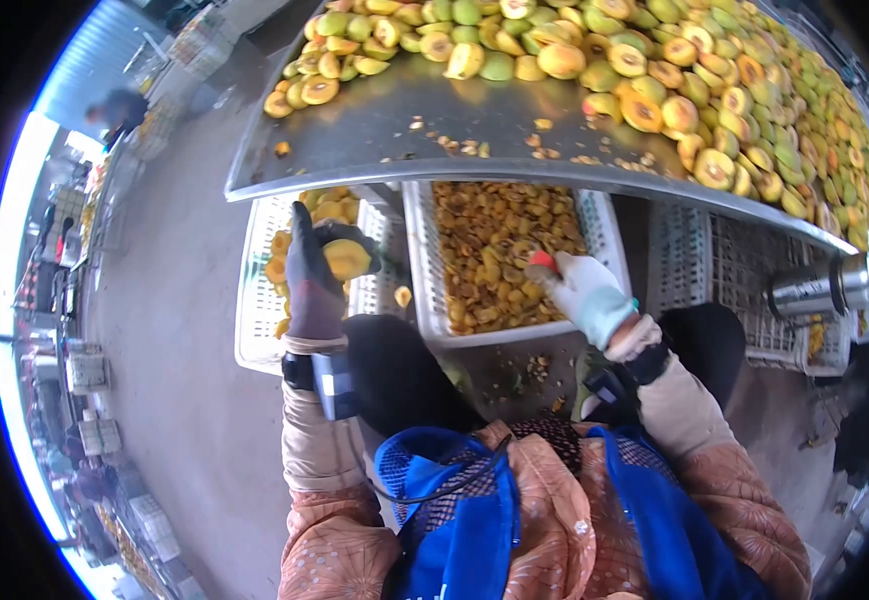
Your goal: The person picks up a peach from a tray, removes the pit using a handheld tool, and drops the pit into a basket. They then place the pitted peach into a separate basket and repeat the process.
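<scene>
My left hand (317, 270), in a dark glove, holds a yellow fruit half (347, 259) over the white crate at the left (255, 325). That crate has yellow fruit pieces in it. A small yellow piece (403, 296) shows just right of the hand. My right hand (587, 292), in a white glove, is closed on a small red tool (543, 262), partly hidden by the fingers. It is above the right edge of the middle crate (610, 235), which is full of small brownish-yellow pieces (500, 260).
A metal table (355, 130) ahead carries a heap of halved green and yellow fruit (645, 90). Further crates (680, 250) and a metal flask (823, 288) are at the right. Other people (120, 110) are far left and at the right edge.
</scene>
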The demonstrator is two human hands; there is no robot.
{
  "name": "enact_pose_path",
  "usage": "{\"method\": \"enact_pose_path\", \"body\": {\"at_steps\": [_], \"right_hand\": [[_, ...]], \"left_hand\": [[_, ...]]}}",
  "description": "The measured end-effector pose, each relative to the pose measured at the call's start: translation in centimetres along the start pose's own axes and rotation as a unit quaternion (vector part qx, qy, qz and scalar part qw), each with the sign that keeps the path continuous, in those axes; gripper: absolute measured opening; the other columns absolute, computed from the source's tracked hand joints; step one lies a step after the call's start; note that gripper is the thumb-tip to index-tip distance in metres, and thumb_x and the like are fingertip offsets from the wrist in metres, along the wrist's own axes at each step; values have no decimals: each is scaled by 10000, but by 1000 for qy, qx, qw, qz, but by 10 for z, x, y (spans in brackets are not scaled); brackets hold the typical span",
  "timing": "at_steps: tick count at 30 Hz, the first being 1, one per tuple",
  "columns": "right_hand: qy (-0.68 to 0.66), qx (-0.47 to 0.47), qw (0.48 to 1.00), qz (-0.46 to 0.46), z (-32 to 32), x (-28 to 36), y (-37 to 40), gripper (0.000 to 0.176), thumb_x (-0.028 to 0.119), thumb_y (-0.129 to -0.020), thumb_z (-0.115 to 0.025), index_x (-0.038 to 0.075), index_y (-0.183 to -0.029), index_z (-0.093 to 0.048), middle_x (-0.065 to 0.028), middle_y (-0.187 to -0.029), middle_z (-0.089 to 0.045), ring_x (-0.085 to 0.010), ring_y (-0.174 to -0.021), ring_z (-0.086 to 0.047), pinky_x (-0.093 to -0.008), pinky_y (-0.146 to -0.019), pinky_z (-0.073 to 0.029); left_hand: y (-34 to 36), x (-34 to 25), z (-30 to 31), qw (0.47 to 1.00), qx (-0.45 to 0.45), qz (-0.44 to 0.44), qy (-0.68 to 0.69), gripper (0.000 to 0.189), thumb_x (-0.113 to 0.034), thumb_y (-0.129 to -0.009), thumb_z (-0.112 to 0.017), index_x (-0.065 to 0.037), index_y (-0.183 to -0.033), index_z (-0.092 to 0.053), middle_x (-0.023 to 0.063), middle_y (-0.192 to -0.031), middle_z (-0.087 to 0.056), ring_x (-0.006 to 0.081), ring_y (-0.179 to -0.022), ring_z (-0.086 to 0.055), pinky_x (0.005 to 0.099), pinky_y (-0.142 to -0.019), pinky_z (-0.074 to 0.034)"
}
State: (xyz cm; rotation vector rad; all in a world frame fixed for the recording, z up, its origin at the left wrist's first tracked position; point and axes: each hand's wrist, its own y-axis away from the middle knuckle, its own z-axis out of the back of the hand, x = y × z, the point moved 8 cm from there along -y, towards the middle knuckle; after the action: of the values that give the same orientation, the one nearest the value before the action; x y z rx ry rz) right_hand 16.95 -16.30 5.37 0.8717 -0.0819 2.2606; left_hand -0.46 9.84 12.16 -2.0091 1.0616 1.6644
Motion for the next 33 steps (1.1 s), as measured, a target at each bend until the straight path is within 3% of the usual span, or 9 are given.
{"method": "enact_pose_path", "body": {"at_steps": [5, 7, 9, 12, 17, 19, 22, 27, 33], "right_hand": [[-43, 15, 999, 0, -11, 10, -7, 532, 503, -896, -556, -26, -862, -600, -251, -710, -598, -430, -729, -595, -433, -631, -442], [-58, 13, 998, -10, -8, 11, -10, 516, 491, -887, -579, -24, -863, -601, -253, -696, -592, -435, -707, -592, -433, -618, -440], [-64, -4, 998, -12, -1, 11, -11, 522, 503, -885, -567, -18, -865, -603, -257, -709, -599, -437, -726, -596, -458, -621, -444], [-93, -63, 993, 48, 0, 14, -21, 500, 495, -894, -553, -1, -863, -602, -249, -708, -608, -437, -721, -599, -485, -601, -448], [-155, -94, 981, 65, 21, 39, -25, 407, 426, -900, -600, 19, -896, -591, -182, -647, -587, -312, -590, -586, -375, -532, -436], [-269, -100, 956, 63, 30, 46, -32, 357, 371, -905, -625, 16, -897, -586, -105, -618, -534, -124, -566, -489, -298, -523, -407], [-240, -108, 961, 81, 64, 71, -45, 289, 272, -857, -688, 10, -920, -582, -120, -626, -555, -168, -555, -545, -296, -535, -436], [46, -197, 933, 296, 138, 162, -134, 276, 219, -787, -706, 32, -929, -561, -191, -724, -616, -389, -712, -622, -433, -603, -485], [220, -183, 924, 254, 164, 241, -351, 355, 395, -856, -583, 52, -937, -626, -199, -811, -651, -379, -792, -635, -458, -698, -502]], "left_hand": [[2, 6, -2, 971, -17, 43, 233, 423, -481, -941, -480, -73, -858, -553, 114, -836, -604, 245, -810, -617, 411, -682, -547], [7, -15, -25, 977, 0, -156, -146, 412, -438, -967, -459, -46, -909, -571, 114, -843, -601, 216, -749, -614, 356, -671, -527], [22, -34, -39, 875, 18, -276, -397, 424, -427, -980, -438, -30, -928, -576, 114, -832, -602, 198, -733, -612, 334, -660, -520], [5, -43, 91, 951, -195, -65, -230, 513, -367, -983, -474, 49, -748, -660, 78, -619, -634, 135, -556, -585, 270, -570, -486], [-6, -59, 171, 725, -180, 103, -656, 409, -363, -903, -584, 35, -933, -669, 174, -815, -683, 326, -732, -656, 385, -707, -512], [-20, -107, 145, 657, -228, -297, -654, 422, -332, -861, -628, 0, -1120, -604, 241, -1033, -630, 400, -920, -610, 435, -815, -481], [-100, -131, 138, 782, -186, -227, -550, 532, -337, -836, -655, -19, -1239, -515, 259, -1154, -571, 391, -1039, -572, 420, -871, -462], [-260, -132, 153, 790, -79, -176, -581, 756, -450, -743, -723, -44, -1319, -449, 248, -1205, -555, 390, -1103, -550, 425, -908, -448], [-346, -131, 145, 773, -18, -243, -586, 1005, -517, -615, -807, -82, -1407, -367, 236, -1330, -474, 362, -1202, -496, 400, -990, -416]]}}
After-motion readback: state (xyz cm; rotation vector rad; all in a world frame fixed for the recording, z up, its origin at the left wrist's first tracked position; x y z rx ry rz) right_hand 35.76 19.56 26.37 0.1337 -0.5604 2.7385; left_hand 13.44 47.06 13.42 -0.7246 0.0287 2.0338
